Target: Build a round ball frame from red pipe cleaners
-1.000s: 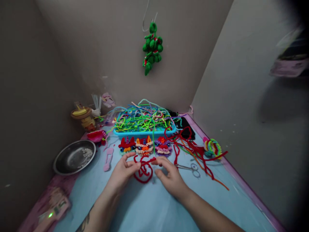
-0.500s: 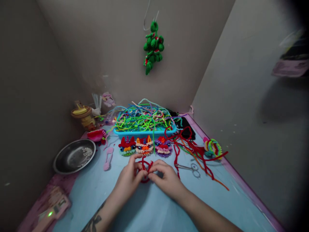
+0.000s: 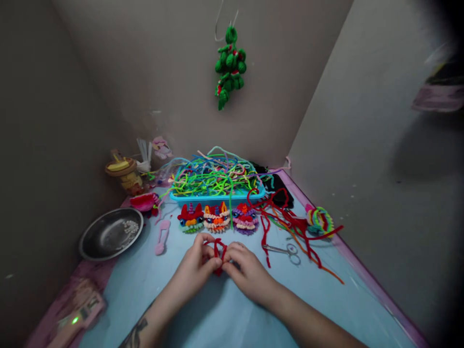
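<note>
Both my hands meet over the light blue table top, pinching a red pipe cleaner that is bunched into a small twist between them. My left hand grips its left side with thumb and fingers closed. My right hand grips its right side the same way. Just beyond my fingers stand three small pipe-cleaner figures in a row, red, orange and purple.
A blue tray heaped with coloured pipe cleaners sits behind the figures. Loose red and orange pipe cleaners and scissors lie at the right. A metal bowl is at the left. A green figure hangs on the wall.
My hands have come together. The red pipe cleaner, a loose loop on the table a second ago, is now gathered into a tight twist between my fingers.
</note>
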Tool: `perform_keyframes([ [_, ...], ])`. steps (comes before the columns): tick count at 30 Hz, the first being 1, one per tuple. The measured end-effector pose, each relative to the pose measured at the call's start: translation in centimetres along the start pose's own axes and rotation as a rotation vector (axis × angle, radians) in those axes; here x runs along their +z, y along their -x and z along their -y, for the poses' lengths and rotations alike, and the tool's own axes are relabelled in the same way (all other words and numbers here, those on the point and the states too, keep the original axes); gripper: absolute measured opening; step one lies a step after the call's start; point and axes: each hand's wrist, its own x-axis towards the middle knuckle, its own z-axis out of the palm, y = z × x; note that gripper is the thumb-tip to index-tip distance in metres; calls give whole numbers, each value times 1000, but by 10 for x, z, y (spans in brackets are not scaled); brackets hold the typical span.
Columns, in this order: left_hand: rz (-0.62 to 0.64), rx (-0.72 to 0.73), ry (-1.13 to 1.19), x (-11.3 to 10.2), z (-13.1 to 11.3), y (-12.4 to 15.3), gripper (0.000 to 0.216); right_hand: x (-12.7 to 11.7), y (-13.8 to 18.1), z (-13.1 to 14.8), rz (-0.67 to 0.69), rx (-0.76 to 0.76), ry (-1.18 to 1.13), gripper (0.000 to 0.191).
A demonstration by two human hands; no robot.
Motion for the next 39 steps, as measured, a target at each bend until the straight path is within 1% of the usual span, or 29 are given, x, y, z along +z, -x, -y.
perform_keyframes([
  [5, 164, -99, 286, -3, -9, 1, 46, -2, 0, 5, 58, -67, -239, 17],
  [12, 248, -122, 407, -10, -7, -1, 46, -5, 1, 0, 100, -83, -293, 23],
  [17, 263, -136, 438, -15, -6, 0, 46, -10, 0, -1, 136, -80, -345, 36],
  [22, 267, -162, 496, -15, -10, 1, 48, -10, 0, -4, 138, -94, -519, 44],
  [25, 285, -171, 524, -13, -12, 1, 50, -6, 1, -7, 119, -44, -660, 46],
  [29, 277, -161, 513, -12, -14, 1, 53, 0, 0, -11, 63, 57, -862, 48],
  [32, 285, -168, 503, -13, -13, 1, 56, 3, 0, -13, 34, 97, -967, 52],
  [34, 280, -169, 482, -14, -11, 0, 57, 3, -1, -17, 50, 107, -974, 55],
  [36, 244, -159, 431, -16, -10, -1, 55, 2, -1, -22, 32, 101, -938, 57],
  [39, 179, -143, 333, -16, -9, -2, 50, 0, 0, -30, -89, 97, -833, 54],
])
